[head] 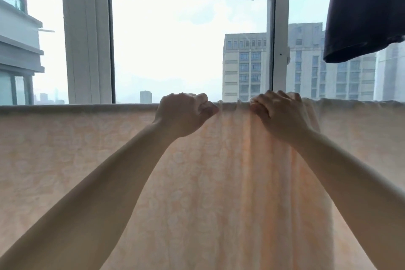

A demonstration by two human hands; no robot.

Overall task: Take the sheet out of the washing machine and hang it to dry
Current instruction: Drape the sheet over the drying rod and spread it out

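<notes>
The pale peach cotton sheet with a faint white floral print is already out of the washing machine and draped over a horizontal drying rail, which is hidden under the fabric's top fold. It hangs down toward the viewer and fills the lower half of the view. To the left the top edge lies smooth and flat. Between the hands and to the right it is bunched into vertical pleats, so the remaining work looks like spreading that gathered stretch sideways.

The left hand has its fingers curled over the top fold, and its grip pinches the cloth at the rail. The right hand sits just beside it, fingers bent over the gathered fabric at the same height and holding it too.

For room, the rail appears to run past both edges of the view, so the cloth can slide either way. A dark navy hanging garment occupies the upper right, well above the rail. The white-framed sliding window stands behind the sheet, though how close I cannot tell.
</notes>
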